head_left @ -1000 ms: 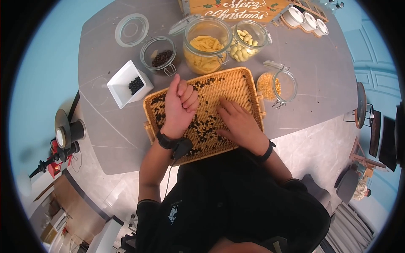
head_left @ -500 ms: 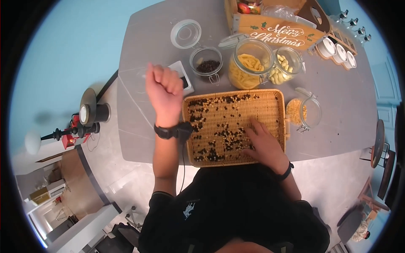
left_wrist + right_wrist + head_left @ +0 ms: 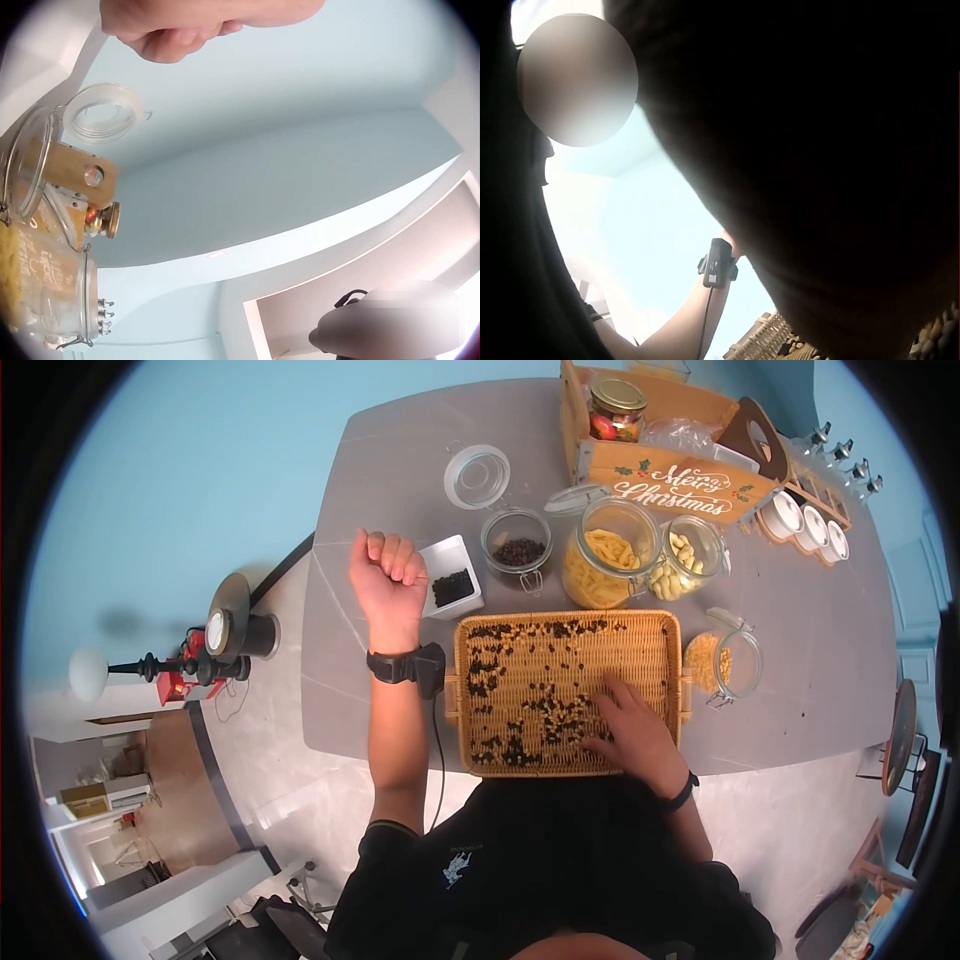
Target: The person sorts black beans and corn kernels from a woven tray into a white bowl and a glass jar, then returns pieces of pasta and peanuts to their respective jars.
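Observation:
In the head view my left hand (image 3: 388, 585) is raised at the left beside a white square dish (image 3: 447, 558) with black beans (image 3: 453, 589) in it. Its fingers are curled into the palm; the inside of the fist is hidden. The left wrist view shows the same curled fingers (image 3: 169, 46) from below. My right hand (image 3: 640, 735) rests in a wicker basket (image 3: 640, 650), thumb and fingers spread, fingertips at the right side of the scattered black and pale beans (image 3: 557, 705). The right wrist view is mostly dark, with a bit of basket rim (image 3: 759, 339).
Behind the basket stand glass jars of dark beans (image 3: 519, 552), pasta (image 3: 600, 570) and pale nut-like pieces (image 3: 678, 560). A tipped jar of corn kernels (image 3: 708, 660) lies right of it. A wooden crate (image 3: 660, 485) and white pots (image 3: 812, 525) are farther back.
My left hand has moved from over the basket to the left, beside the white dish, fingers still curled. The head view has shifted, and the right hand stays in the basket.

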Tool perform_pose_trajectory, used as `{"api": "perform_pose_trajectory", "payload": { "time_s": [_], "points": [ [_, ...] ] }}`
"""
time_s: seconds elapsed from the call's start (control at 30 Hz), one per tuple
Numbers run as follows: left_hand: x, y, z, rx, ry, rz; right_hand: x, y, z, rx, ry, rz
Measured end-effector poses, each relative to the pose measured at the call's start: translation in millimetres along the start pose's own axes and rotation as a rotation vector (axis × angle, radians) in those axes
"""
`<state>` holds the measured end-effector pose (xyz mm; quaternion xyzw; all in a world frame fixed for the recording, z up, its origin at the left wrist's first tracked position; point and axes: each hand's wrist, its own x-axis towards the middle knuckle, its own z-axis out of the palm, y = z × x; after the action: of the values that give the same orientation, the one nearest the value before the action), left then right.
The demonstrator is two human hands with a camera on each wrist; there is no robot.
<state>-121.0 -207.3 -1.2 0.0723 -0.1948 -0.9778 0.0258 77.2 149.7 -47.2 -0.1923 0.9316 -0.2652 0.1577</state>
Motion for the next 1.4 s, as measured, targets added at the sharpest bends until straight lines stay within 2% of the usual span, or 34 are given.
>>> {"api": "perform_pose_trajectory", "payload": {
  "time_s": [0.07,0.17,0.47,0.57,0.77,0.97,1.07,1.17,1.27,1.4],
  "points": [
    [0.8,1.0,-1.3,0.03,-0.041,0.003,-0.6,0.5,-1.3,0.003,-0.005,0.004],
    [-5.3,-1.1,10.5,0.095,0.077,0.046,0.0,0.3,-1.9,-0.004,-0.013,0.014],
    [-1.9,-2.9,7.8,0.144,0.074,0.085,-0.8,-2.1,-5.4,0.003,-0.032,0.032],
    [-4.0,-5.8,12.4,0.161,0.128,0.101,-1.5,-1.4,-4.1,0.001,-0.023,0.026],
    [-0.9,-4.6,2.3,0.14,0.04,0.095,-2.4,-0.2,-3.2,-0.009,-0.013,0.01],
    [-3.1,-4.3,3.5,0.141,0.039,0.103,-3.3,2.7,-2.3,0.03,-0.009,0.005],
    [-12.1,-10.4,13.2,0.185,0.069,0.162,-4.5,-2.6,-6.9,-0.046,0.076,0.112],
    [-30.9,-34.0,24.6,0.219,0.002,0.168,-6.4,-2.2,-5.3,-0.063,0.06,0.168],
    [-56.1,-81.9,30.9,0.292,-0.062,0.048,-1.0,-4.3,2.5,0.012,0.037,0.194],
    [-70.5,-140.7,27.1,0.395,-0.091,-0.262,12.4,-12.1,-0.9,0.1,-0.023,0.205]
  ]
}}
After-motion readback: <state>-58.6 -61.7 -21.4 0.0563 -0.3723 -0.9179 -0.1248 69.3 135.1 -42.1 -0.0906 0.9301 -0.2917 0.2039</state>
